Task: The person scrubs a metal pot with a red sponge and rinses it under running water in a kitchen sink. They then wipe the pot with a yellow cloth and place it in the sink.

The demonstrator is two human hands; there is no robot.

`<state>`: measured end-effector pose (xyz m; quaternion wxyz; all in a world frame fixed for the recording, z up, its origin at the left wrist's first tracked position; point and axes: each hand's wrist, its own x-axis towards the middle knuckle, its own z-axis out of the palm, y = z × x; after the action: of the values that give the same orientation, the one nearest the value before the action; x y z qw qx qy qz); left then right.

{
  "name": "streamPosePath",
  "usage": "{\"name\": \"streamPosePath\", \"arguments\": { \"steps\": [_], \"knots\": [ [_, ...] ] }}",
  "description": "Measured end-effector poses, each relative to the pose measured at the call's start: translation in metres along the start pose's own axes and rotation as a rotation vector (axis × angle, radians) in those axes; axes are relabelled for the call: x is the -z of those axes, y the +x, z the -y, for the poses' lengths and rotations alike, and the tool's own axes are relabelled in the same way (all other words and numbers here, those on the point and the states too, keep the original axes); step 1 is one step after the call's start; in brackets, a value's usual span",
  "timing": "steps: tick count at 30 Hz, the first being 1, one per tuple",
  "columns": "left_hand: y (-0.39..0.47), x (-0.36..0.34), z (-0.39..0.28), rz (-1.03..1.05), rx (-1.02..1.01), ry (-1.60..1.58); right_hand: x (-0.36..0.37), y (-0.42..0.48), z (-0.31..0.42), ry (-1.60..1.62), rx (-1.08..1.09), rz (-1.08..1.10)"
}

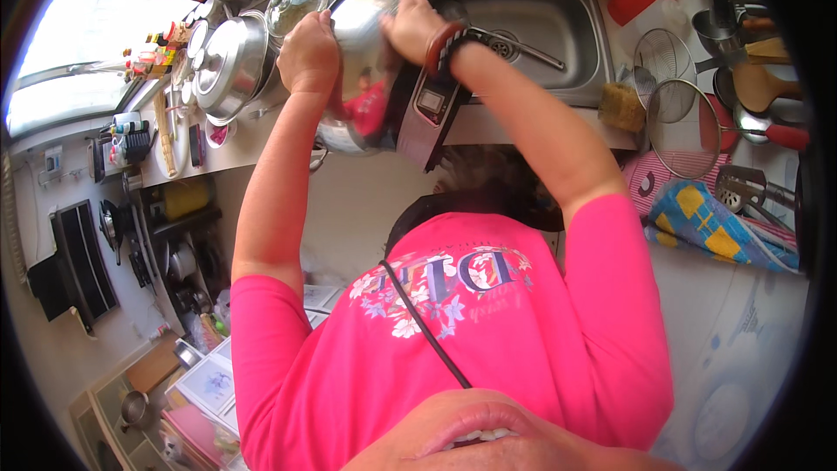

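An electric cooker (363, 78) with a shiny steel body lies tipped over at the counter's front edge, left of the sink. Its control panel (430, 104), with a small display, faces right. My left hand (310, 52) grips the steel body's left side. Against the upper part of the body is my right hand (416, 29), blurred, with bracelets at the wrist. Its fingers are bent on the steel, and I cannot see whether anything is under them. A pink sleeve is mirrored in the metal.
A steel sink (556, 19) with a metal-handled tool (516, 46) is on the right. Left stand a lidded steel pot (232, 69) and a glass lid (297, 3). Wire strainers (683, 127), a wooden spatula (762, 88) and a checked cloth (713, 222) lie far right.
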<state>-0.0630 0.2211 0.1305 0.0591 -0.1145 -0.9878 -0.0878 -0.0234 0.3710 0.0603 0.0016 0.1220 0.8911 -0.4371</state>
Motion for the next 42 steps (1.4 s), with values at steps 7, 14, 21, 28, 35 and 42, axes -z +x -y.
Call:
{"name": "streamPosePath", "arguments": {
  "steps": [7,14,21,28,35,42],
  "knots": [
    [0.005,-0.006,-0.003,-0.011,-0.028,-0.008,-0.002,0.009,-0.003,-0.086,0.535,-0.194],
    [0.014,-0.012,0.004,-0.089,-0.023,-0.183,-0.012,-0.012,0.011,0.012,0.79,-0.196],
    [0.018,-0.011,-0.009,-0.107,-0.104,-0.161,0.024,0.044,-0.038,0.096,0.5,-0.088],
    [0.021,-0.016,-0.004,-0.156,-0.147,-0.22,-0.001,-0.001,0.008,-0.017,0.898,-0.162],
    [0.041,-0.02,0.005,-0.332,-0.385,-0.429,0.024,0.033,0.033,-0.23,0.88,-0.316],
    [0.019,-0.01,0.06,-0.363,-0.295,-0.574,0.015,0.046,0.026,-0.175,0.668,-0.181]
  ]
}}
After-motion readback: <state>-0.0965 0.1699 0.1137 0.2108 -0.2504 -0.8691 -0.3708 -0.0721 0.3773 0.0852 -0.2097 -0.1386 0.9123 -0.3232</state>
